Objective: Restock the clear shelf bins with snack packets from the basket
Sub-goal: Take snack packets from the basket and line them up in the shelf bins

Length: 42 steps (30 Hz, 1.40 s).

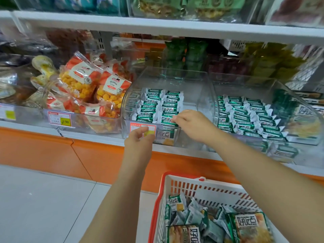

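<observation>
Orange bags (112, 86) read "Hollow Crisp"; green packets (156, 104) read 好吃点. Right hand (191, 123) has its grip pinching one of them. Left hand (139, 141) is at the bin (125, 106) price label (136, 127), its grip unclear.

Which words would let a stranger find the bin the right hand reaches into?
On the lowest white shelf, above the orange base, stand clear bins. Take the middle bin, where the right hand pinches a packet. Unlike the orange-bag bin to its left and the fuller right bin, it is half empty.

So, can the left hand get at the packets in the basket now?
Probably yes: the basket is open-topped, green packets lie uncovered, and nothing stands between it and the left hand.
</observation>
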Motion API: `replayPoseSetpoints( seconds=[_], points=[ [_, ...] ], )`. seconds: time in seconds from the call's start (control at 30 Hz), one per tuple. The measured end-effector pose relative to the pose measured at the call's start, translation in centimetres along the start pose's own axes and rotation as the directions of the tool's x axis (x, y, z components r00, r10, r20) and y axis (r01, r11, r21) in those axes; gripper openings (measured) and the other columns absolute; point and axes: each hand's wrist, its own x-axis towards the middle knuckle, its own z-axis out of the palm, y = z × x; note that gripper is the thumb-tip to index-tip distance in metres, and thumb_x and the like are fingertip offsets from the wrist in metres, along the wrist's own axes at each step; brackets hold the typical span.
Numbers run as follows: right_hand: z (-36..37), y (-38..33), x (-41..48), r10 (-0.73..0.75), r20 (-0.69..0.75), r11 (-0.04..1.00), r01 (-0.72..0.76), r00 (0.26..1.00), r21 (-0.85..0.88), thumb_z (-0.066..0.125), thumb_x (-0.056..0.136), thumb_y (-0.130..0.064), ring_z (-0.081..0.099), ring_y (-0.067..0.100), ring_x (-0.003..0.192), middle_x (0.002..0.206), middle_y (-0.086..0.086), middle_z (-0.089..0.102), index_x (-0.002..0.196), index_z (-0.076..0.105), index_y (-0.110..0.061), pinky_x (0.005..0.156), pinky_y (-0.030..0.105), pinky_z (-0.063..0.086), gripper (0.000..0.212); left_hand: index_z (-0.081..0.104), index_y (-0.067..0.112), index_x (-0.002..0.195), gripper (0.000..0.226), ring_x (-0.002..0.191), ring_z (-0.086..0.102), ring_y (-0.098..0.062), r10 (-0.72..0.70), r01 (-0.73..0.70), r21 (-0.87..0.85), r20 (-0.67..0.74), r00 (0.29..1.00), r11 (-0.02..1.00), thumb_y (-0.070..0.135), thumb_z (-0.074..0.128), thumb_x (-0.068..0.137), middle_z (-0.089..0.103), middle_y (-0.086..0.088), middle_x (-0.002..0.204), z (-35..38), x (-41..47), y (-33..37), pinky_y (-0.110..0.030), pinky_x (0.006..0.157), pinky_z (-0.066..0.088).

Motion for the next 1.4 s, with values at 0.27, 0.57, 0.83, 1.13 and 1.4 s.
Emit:
replayPoseSetpoints(
  seconds=[0.27, 0.57, 0.83, 1.13, 1.4],
  points=[
    [5.2, 6.8, -12.5, -0.047, -0.335, 0.972, 0.12, 0.941, 0.201, 0.056, 0.093, -0.017, 0.053, -0.005, 0.078, 0.087, -0.01, 0.063, 0.095, 0.071, -0.015, 0.071, 0.006, 0.038, 0.016, 0.059, 0.015, 0.112, 0.024, 0.071, 0.054, -0.011, 0.146, -0.203, 0.471, 0.155, 0.977, 0.859, 0.009, 0.049, 0.092, 0.059, 0.006, 0.091, 3.8, -3.3, -5.9, -0.017, 0.055, 0.041],
    [12.8, 18.0, -20.5, 0.443, 0.328, 0.856, -0.502, 0.834, 0.123, 0.054, 0.096, -0.018, 0.058, 0.017, 0.108, 0.126, 0.003, 0.06, 0.121, 0.061, -0.015, 0.082, 0.016, 0.044, 0.026, 0.057, 0.02, 0.122, 0.032, 0.096, 0.061, -0.021, -0.231, -0.192, 0.849, 0.34, 0.912, 0.492, 0.015, 0.045, 0.093, 0.061, -0.004, 0.122, 6.9, -7.5, -18.9, -0.034, 0.087, 0.052],
    [15.9, 21.1, -21.1, 0.446, 0.502, 0.858, -0.514, 0.741, -0.004, 0.055, 0.095, -0.018, 0.053, 0.019, 0.12, 0.137, 0.004, 0.051, 0.132, 0.052, -0.016, 0.101, 0.031, 0.043, 0.036, 0.023, 0.028, 0.149, 0.055, 0.142, 0.021, -0.027, -0.479, -0.255, 0.904, 0.403, 0.78, 0.344, 0.037, 0.042, 0.098, 0.017, -0.001, 0.156, 8.9, -8.9, -26.7, -0.046, 0.111, 0.031],
    [20.7, 21.3, -16.3, 0.342, 0.423, 0.922, -0.387, 0.839, 0.021, 0.058, 0.092, -0.016, 0.04, 0.022, 0.132, 0.15, 0.003, 0.036, 0.145, 0.032, -0.023, 0.107, 0.035, 0.036, 0.06, 0.038, 0.04, 0.139, 0.053, 0.128, 0.034, -0.017, -0.408, -0.149, 0.88, 0.352, 0.843, 0.451, 0.044, 0.056, 0.089, 0.027, 0.01, 0.143, 8.5, -8.6, -27.0, -0.038, 0.106, 0.037],
    [22.3, 21.1, -14.7, 0.314, 0.295, 0.944, -0.329, 0.902, 0.001, 0.069, 0.084, -0.028, 0.054, 0.022, 0.106, 0.117, 0.004, 0.061, 0.125, 0.056, -0.016, 0.085, 0.032, 0.044, 0.044, 0.04, 0.043, 0.135, 0.053, 0.125, 0.033, -0.02, -0.397, -0.118, 0.881, 0.322, 0.86, 0.459, 0.048, 0.058, 0.085, 0.029, 0.011, 0.139, 8.5, -8.3, -28.0, -0.041, 0.105, 0.036]
  ],
)
